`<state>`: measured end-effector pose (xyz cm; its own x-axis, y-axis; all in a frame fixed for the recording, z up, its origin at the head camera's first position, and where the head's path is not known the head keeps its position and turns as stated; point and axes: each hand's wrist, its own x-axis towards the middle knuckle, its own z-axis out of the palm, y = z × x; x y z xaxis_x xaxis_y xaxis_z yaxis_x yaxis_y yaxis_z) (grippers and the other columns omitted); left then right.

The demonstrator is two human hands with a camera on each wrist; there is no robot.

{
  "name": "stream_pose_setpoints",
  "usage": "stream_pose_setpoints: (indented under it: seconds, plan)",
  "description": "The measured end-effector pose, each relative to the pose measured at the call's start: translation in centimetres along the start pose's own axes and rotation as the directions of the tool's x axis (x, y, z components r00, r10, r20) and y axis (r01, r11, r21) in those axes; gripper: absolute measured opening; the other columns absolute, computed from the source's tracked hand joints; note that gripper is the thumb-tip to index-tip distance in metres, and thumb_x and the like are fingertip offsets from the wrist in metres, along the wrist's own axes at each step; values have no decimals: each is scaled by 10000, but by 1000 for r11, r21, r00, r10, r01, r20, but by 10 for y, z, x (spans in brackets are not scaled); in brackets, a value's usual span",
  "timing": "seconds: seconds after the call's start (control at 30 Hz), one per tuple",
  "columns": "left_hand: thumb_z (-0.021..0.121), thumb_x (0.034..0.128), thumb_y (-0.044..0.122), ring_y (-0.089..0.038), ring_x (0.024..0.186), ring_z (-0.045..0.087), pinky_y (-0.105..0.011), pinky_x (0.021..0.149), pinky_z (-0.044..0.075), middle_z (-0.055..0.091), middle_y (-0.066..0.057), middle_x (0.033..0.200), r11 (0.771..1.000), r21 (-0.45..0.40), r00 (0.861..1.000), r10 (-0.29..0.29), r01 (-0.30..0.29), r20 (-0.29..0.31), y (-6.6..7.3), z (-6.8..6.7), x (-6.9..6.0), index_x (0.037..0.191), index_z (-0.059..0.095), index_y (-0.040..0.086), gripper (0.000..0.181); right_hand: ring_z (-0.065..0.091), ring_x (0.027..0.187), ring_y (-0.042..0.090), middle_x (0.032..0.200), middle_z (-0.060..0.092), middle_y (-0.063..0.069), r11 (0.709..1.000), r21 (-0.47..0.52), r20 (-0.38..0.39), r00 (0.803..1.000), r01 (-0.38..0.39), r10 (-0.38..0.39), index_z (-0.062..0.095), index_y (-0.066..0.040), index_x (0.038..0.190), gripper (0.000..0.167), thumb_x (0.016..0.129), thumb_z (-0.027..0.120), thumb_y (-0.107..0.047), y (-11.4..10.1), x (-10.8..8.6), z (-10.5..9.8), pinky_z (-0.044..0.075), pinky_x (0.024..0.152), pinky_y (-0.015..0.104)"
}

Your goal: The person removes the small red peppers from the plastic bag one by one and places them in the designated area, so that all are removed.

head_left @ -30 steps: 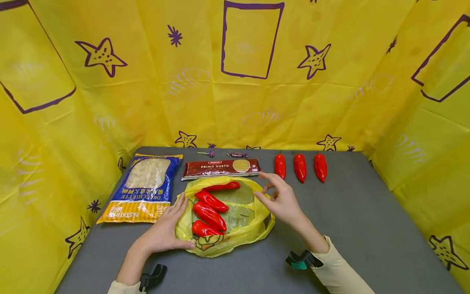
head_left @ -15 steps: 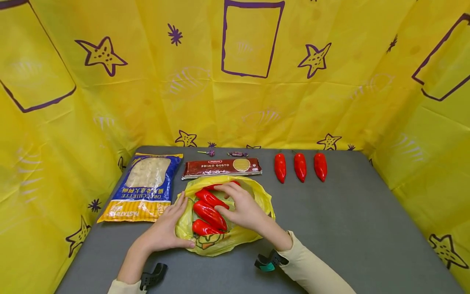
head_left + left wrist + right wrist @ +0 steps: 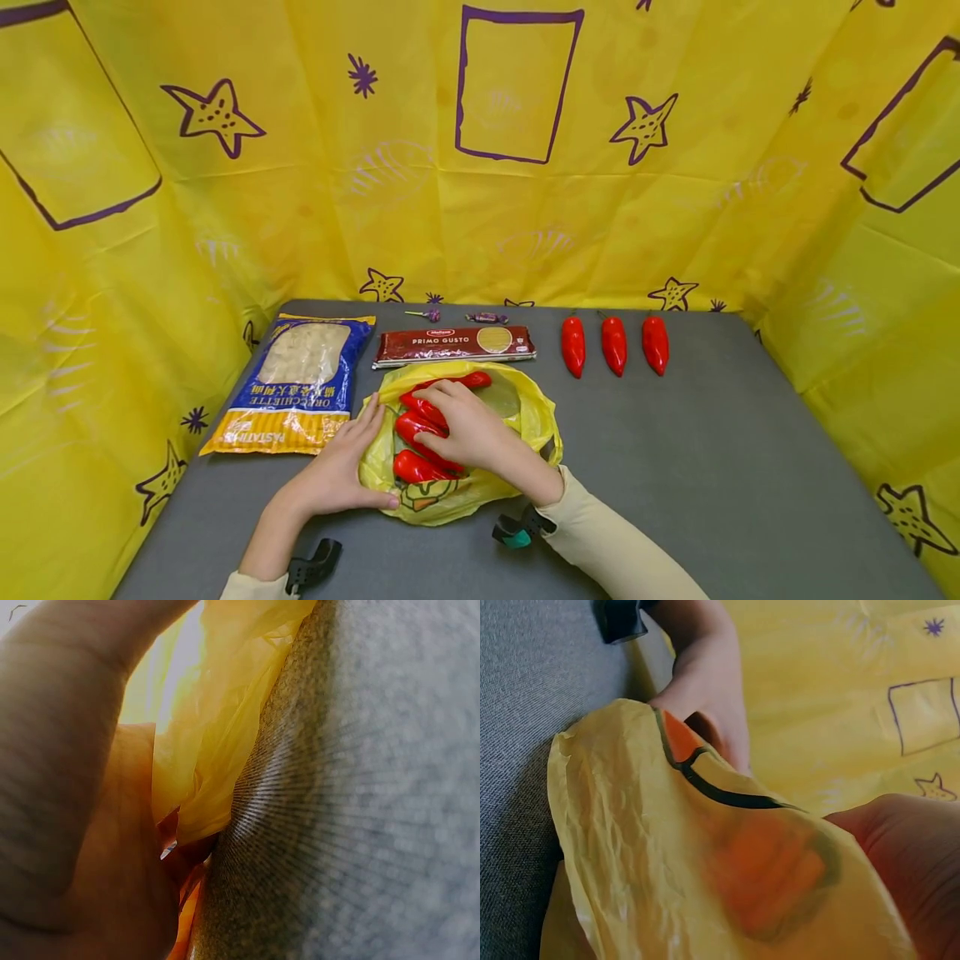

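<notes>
A yellow plastic bag [image 3: 536, 408] lies with its mouth open, several red peppers [image 3: 416, 468] inside. My left hand [image 3: 341, 467] rests along the bag's left side, fingers extended over the rim and thumb at the front. My right hand [image 3: 472, 425] reaches into the bag over the middle peppers. Its fingers bend over the far side of a red pepper [image 3: 425, 409], while the thumb lies over the one nearer me. In the right wrist view the bag's wall [image 3: 615, 825] hides the right fingertips. The left wrist view shows the bag [image 3: 217, 757] against the palm.
Three red peppers [image 3: 613, 346] lie in a row at the back right. Behind the bag is a PRIMO GUSTO pasta pack [image 3: 453, 343], with a lollipop [image 3: 431, 316] and wrapped candy [image 3: 487, 318] beyond it. An orecchiette bag [image 3: 292, 387] lies left. Yellow cloth walls surround the grey table [image 3: 712, 475].
My right hand has moved left from the bag's right rim to over the peppers inside. The left hand has stayed at the bag's left side. The peppers look unmoved.
</notes>
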<state>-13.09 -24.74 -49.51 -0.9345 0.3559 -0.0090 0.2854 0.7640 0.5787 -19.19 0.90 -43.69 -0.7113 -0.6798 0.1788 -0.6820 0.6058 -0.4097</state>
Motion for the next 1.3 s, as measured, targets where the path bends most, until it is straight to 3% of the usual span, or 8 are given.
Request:
stream_pose_setpoints:
  seconds: [0.3,0.8,1.3]
  plan:
    - [878,695,727,-470,1483,329,-724,1128,391,56,-143,1791,1000,-9,1000,-6,6,2,1,0,0,1690,215,40,1379,564,1317,233,1447,612,58,998,-67,53,998,-14,17,618,-161,1483,643,928,817,-420,-2,6,9,510,1124,393]
    - [886,687,721,-478,1475,338,-719,1122,401,66,-163,1786,1000,-8,1000,0,0,-3,0,0,1,1683,227,24,1382,579,1282,205,1410,628,46,992,-128,76,997,-10,20,610,-180,1485,623,938,803,-404,1,9,22,551,1067,371]
    - [877,697,727,-481,1493,314,-733,1126,387,35,-131,1794,1000,-4,1000,-5,5,8,0,1,0,1692,209,44,1379,613,1204,182,1330,645,41,985,-172,47,999,25,-17,625,-169,1468,579,943,808,-332,-1,8,27,561,1038,315]
